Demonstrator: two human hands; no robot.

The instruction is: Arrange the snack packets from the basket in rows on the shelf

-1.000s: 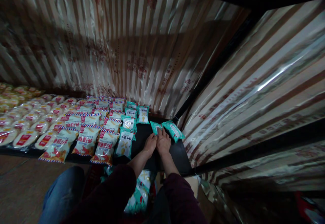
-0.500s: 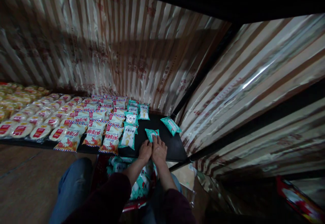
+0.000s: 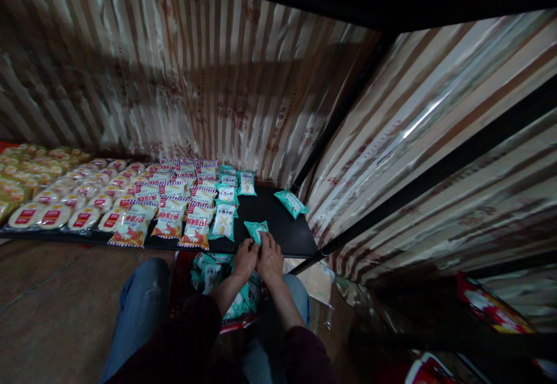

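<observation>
My left hand [image 3: 245, 257] and my right hand [image 3: 270, 258] rest side by side at the front edge of a low black shelf [image 3: 282, 234]. Both have their fingers closed on the near end of a teal snack packet [image 3: 256, 230] lying on the shelf. Another teal packet [image 3: 290, 202] lies apart near the shelf's back right corner. A column of teal packets [image 3: 224, 219] stands just left of my hands.
Rows of red-and-white striped snack bags [image 3: 169, 218] and round cracker packs [image 3: 52, 216] fill the shelf to the left. A red basket with teal packets [image 3: 213, 276] sits between my knees. Striped foil sheeting [image 3: 195, 82] covers the back and right walls.
My hands have drawn back toward the shelf's front edge, bringing the teal packet with them. The other teal packet stayed at the back right. The camera has pulled back.
</observation>
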